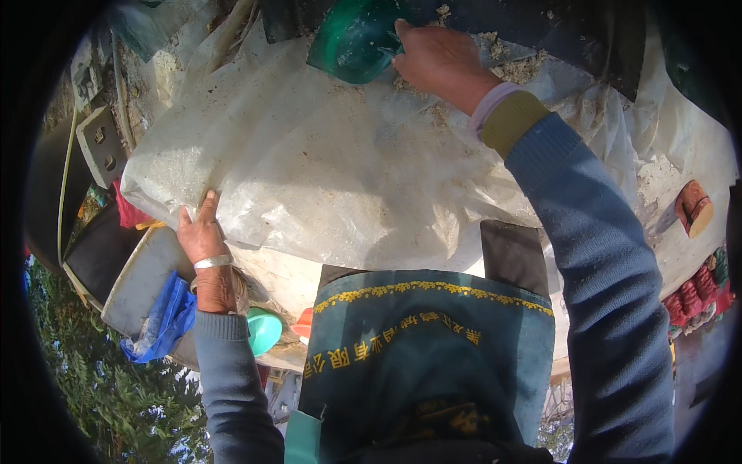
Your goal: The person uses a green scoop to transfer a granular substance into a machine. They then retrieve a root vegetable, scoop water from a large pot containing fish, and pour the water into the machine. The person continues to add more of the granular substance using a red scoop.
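My left hand (202,236) grips the left lower part of a wrinkled translucent plastic sheet (309,170), with some fingers on top and others hidden. At the top centre my right hand (437,66) has curled fingers at the right edge of a green plastic bowl-like piece (344,39); what exactly they hold is too small to make out. Crumbly pale debris (525,66) lies beside it on a dark surface (580,39).
At the left are grey slabs (104,139), a blue plastic bag (162,317) and red cloth. A turquoise bowl (263,331) lies below the sheet. On the right are a wooden block (692,205) and red bundles (696,298). My dark apron (425,348) fills the lower middle.
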`<state>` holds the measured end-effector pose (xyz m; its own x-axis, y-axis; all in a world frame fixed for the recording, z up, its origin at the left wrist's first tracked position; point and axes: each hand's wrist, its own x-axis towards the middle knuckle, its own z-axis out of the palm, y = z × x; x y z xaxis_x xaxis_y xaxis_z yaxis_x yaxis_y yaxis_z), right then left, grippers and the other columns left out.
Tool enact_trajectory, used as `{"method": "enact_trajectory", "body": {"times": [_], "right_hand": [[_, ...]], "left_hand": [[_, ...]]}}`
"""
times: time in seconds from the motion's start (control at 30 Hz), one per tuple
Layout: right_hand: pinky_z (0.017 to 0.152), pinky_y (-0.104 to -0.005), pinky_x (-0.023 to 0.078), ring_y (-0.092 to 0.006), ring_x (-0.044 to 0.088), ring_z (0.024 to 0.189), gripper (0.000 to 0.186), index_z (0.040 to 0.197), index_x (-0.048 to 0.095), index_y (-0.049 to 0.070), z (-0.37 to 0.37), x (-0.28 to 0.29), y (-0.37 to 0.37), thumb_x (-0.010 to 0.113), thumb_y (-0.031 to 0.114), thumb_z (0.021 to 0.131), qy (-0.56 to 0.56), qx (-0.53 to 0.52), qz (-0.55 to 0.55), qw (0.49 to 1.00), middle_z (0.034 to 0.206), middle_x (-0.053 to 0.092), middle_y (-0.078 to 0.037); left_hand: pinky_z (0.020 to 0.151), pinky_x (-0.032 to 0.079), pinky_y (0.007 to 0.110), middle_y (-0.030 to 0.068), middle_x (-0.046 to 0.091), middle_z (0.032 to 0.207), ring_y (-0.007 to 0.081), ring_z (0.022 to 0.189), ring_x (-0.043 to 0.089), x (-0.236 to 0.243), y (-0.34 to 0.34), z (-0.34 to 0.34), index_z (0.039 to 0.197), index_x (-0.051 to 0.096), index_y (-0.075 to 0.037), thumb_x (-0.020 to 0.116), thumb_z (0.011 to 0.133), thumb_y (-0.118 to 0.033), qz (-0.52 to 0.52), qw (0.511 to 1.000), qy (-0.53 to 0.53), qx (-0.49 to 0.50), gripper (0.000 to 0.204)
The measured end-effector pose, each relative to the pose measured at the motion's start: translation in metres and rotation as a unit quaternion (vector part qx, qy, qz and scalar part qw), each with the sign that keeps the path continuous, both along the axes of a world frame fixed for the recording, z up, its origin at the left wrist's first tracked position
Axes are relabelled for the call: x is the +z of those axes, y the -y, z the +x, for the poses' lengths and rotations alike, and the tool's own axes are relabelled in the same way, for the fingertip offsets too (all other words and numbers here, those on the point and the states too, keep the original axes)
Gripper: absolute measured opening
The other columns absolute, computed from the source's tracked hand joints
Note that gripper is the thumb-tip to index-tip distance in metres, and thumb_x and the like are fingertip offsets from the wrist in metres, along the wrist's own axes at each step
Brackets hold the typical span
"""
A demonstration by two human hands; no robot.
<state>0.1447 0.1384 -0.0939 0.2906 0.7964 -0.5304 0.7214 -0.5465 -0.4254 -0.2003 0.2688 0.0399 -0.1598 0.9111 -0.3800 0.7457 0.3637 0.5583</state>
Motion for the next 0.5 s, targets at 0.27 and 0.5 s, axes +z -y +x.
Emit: {"method": "enact_trajectory", "body": {"times": [0.27,0.5], "right_hand": [[0.07,-0.039,0.05,-0.0293,0.064,0.081,0.056,0.13,0.046,0.01,0.08,0.07,0.104,0.061,0.023,0.078,0.08,0.154,-0.13,0.976,0.083,0.066,-0.013],[0.07,-0.0426,0.05,-0.0321,0.064,0.08,0.049,0.127,0.049,0.009,0.024,0.053,0.073,0.058,0.025,0.081,-0.004,0.038,0.047,0.998,0.084,0.065,-0.016]], "left_hand": [[0.075,0.048,0.027,0.0114,0.064,0.098,0.0178,0.085,0.061,-0.016,0.006,-0.029,0.11,0.054,0.006,0.071,0.079,-0.009,-0.015,0.999,-0.031,0.024,0.038],[0.082,0.046,0.045,0.0164,0.047,0.124,0.029,0.11,0.05,0.003,0.079,0.008,0.132,0.034,0.0,0.066,0.074,-0.06,-0.175,0.965,0.036,0.192,0.089]]}}
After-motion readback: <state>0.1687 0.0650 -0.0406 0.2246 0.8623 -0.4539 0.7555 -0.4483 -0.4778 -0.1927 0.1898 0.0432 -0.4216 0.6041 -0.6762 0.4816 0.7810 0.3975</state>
